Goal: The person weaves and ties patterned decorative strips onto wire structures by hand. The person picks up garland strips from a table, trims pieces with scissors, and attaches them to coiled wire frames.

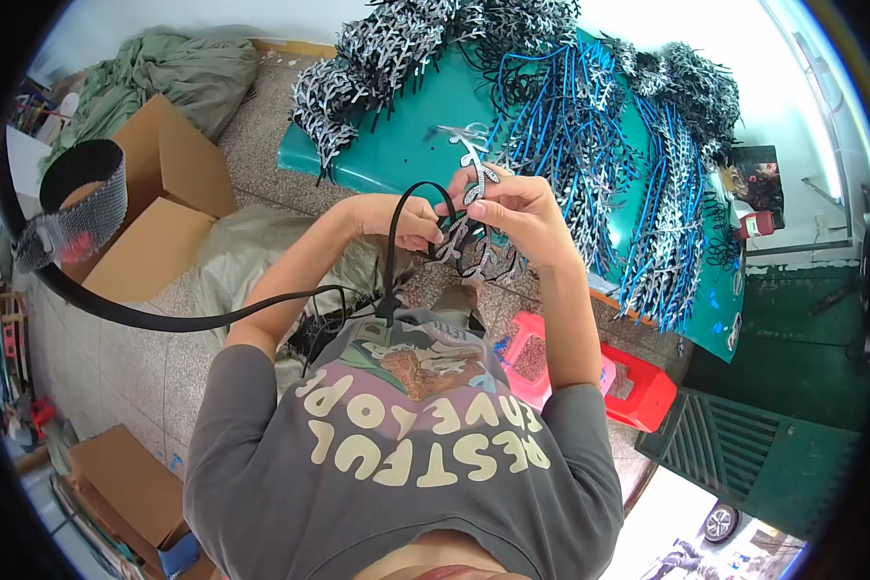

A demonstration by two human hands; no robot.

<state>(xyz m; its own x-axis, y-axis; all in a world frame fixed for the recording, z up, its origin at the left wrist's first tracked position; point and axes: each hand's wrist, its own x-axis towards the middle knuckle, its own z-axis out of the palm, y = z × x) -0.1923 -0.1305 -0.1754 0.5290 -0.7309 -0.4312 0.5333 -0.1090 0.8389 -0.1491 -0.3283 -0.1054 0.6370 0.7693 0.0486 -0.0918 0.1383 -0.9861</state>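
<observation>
A silvery, leaf-shaped strip (473, 159) with dark edges stands up from between the fingers of my right hand (517, 213), its thumb and fingers pinched on it. Close beside it on the left, my left hand (401, 222) has its fingers curled round a dark part of the same bundle; the exact piece is hard to make out. More silvery leafy strands (483, 259) hang below both hands. A thin black cable (392, 246) loops up in front of my left hand.
A green table (396, 155) bears heaps of silvery leafy strips (387, 58) and blue-stemmed bundles (575, 126). An open cardboard box (155, 242) and green cloth (188, 77) lie at the left. Red plastic stools (638, 391) stand below the table; another box (130, 478) is lower left.
</observation>
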